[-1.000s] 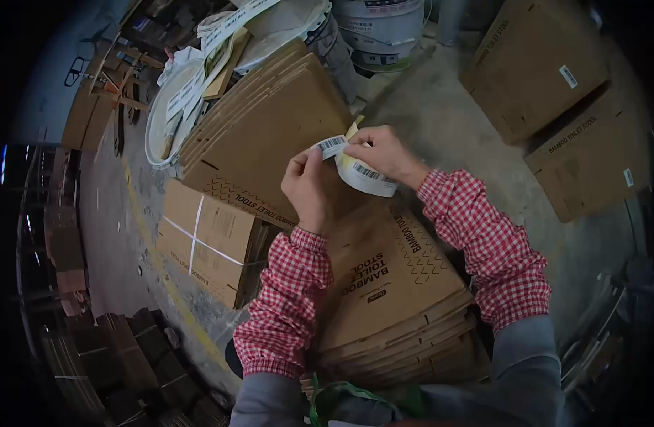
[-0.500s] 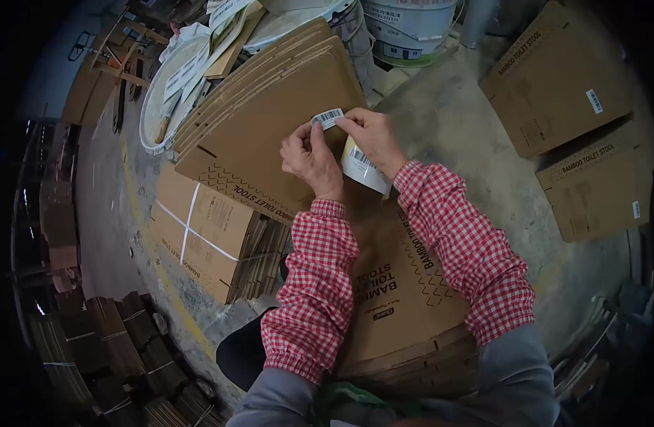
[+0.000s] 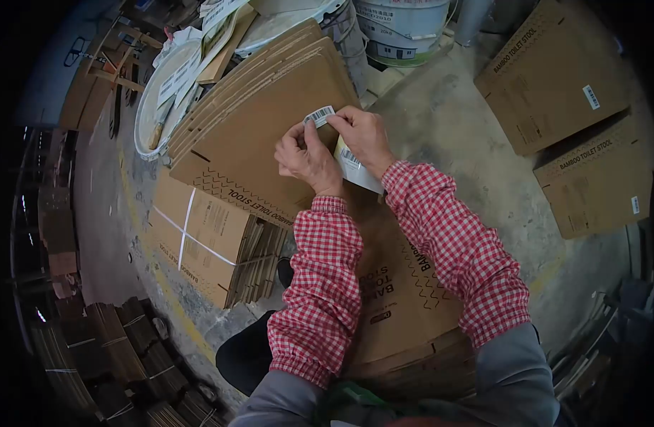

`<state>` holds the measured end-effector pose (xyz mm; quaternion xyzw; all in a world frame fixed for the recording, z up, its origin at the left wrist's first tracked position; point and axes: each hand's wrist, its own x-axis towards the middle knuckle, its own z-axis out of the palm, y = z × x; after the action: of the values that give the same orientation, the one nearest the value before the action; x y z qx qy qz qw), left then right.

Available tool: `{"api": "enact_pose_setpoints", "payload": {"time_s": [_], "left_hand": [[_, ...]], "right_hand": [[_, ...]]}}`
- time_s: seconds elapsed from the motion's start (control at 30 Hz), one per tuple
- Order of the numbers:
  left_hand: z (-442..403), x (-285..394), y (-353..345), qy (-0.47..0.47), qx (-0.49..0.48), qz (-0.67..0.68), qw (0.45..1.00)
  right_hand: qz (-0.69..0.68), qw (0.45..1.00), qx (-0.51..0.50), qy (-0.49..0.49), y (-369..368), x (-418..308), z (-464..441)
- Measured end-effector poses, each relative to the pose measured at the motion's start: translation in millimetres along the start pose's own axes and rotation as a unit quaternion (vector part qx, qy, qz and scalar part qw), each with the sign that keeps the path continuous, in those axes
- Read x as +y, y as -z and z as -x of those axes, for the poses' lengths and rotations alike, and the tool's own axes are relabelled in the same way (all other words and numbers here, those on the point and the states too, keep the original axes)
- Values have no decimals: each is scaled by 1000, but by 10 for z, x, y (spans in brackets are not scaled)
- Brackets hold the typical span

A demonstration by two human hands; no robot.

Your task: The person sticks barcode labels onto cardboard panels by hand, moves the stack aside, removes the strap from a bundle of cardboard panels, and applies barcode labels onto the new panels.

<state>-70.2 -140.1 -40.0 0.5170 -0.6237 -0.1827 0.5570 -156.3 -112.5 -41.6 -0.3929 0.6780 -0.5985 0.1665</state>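
White and oblong, the label (image 3: 320,114) bears close-set black bars.

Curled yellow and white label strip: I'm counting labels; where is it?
In the head view, the label strip is near the centre, just below the right hand and to the right of the left hand.

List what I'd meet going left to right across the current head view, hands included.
Dark strapped cardboard stacks → white-strapped carton bundle → left hand → right hand → two barcode-labelled "BAMBOO TOILET STOOL" cartons
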Motion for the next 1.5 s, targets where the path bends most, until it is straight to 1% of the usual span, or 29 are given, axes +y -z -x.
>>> {"api": "enact_pose_setpoints", "payload": {"time_s": [0.13, 0.2, 0.23, 0.27, 0.33, 0.4, 0.47, 0.53, 0.57, 0.6, 0.67, 0.7, 0.73, 0.77, 0.8, 0.83, 0.87, 0.97, 1.03, 1.13, 1.2, 1.27, 1.3, 1.33, 1.37, 1.4, 1.43, 1.47, 1.5], "left_hand": [[-12, 34, -25, 21, -10, -29, 999], [-25, 56, -33, -16, 16, -117, 993], [-47, 65, -21, -17, 15, -116, 993], [-88, 69, 8, -20, -7, -161, 987], [-174, 70, 99, -6, -29, -255, 966], [-271, 37, 294, 39, -70, -249, 965], [-304, -108, 442, 46, -70, -235, 968], [-323, -220, 565, 51, -74, -206, 974], [-335, -226, 634, 78, -121, -208, 968], [-354, -228, 633, 78, -123, -206, 968], [-348, -232, 590, -161, 18, -292, 943], [-366, -173, 587, -188, 8, -286, 940], [-409, -45, 583, -186, 4, -285, 940], [-480, 86, 580, -223, -19, -301, 927], [-540, 151, 587, -261, -40, -317, 911], [-606, 138, 615, -270, -83, -334, 900], [-651, 113, 644, -272, -81, -334, 899], [-727, 36, 729, -324, -106, -392, 855], [-803, 33, 750, -335, -104, -371, 860], [-827, 191, 816, -363, -109, -354, 855], [-797, 366, 928, -383, -115, -353, 846], [-680, 554, 1171, -423, -200, -314, 826], [-619, 740, 1330, -436, -238, -258, 829], [-548, 954, 1563, -391, -366, -255, 805], [-492, 1142, 1778, -340, -489, -246, 765], [-514, 1246, 1940, -275, -644, -149, 698], [-545, 1290, 2063, -199, -776, -45, 596], [-511, 1307, 2109, -52, -852, 59, 517], [-415, 1361, 2096, -55, -858, 66, 506]], "right_hand": [[-6, 1000, 3, 10, -17, 3, -10], [52, 998, 15, 27, -54, 15, -16], [62, 997, 28, 31, -88, 27, -37], [63, 997, 30, 31, -103, 43, -49], [145, 988, 18, 56, -72, -12, -63], [151, 988, 4, 35, -11, -58, -58], [227, 974, -8, 25, 1, -18, -75], [250, 967, -33, 16, 163, -128, -70], [288, 956, -46, 17, 203, -160, -76], [326, 943, -58, 16, 234, -158, -75], [334, 941, -54, 28, 146, -176, -128], [346, 936, -48, 41, 111, -208, -158], [357, 932, -43, 55, 101, -234, -191], [351, 933, -73, 16, 116, -263, -243], [351, 933, -73, 16, 147, -246, -285], [304, 945, -114, -44, 207, -228, -327], [254, 949, -153, -105, 274, -214, -366], [213, 958, -77, -176, 479, 99, -339], [293, 943, 6, -158, 730, 451, -250], [333, 932, -7, -141, 1185, 456, -57], [240, 946, -51, -213, 1475, 234, 80], [223, 948, -48, -221, 1687, 66, 252], [83, 966, -38, -243, 1803, -148, 383], [-59, 963, -28, -260, 1916, -335, 504], [-145, 950, -44, -274, 2028, -442, 600], [-142, 950, -38, -277, 2096, -564, 623], [-152, 955, -35, -251, 2132, -692, 644], [-160, 960, -29, -226, 2164, -791, 685], [-165, 961, -20, -221, 2168, -861, 704]]}}
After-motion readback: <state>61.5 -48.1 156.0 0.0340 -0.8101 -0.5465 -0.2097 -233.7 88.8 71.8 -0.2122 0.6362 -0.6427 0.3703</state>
